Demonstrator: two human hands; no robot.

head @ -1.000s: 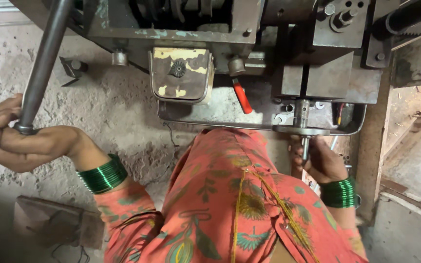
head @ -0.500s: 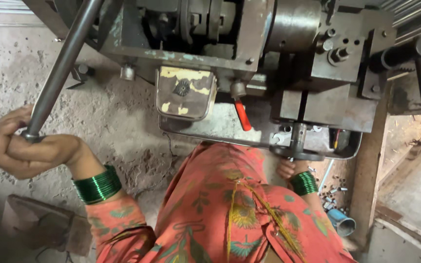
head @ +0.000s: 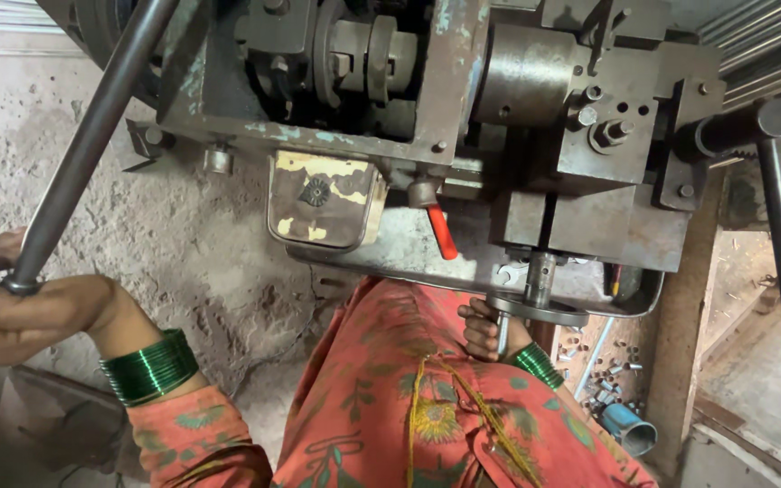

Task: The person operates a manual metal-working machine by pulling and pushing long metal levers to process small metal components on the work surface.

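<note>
The left hand [head: 11,307] is closed around the lower end of a long steel lever [head: 83,154] that rises toward one o'clock. At four o'clock from it, the right hand [head: 485,327] holds a thin metal rod [head: 503,333] just under the round plate [head: 537,311] of the grey press machine [head: 463,117]. A red handle [head: 442,231] hangs at centre; a blue tube [head: 630,427] lies at five o'clock.
</note>
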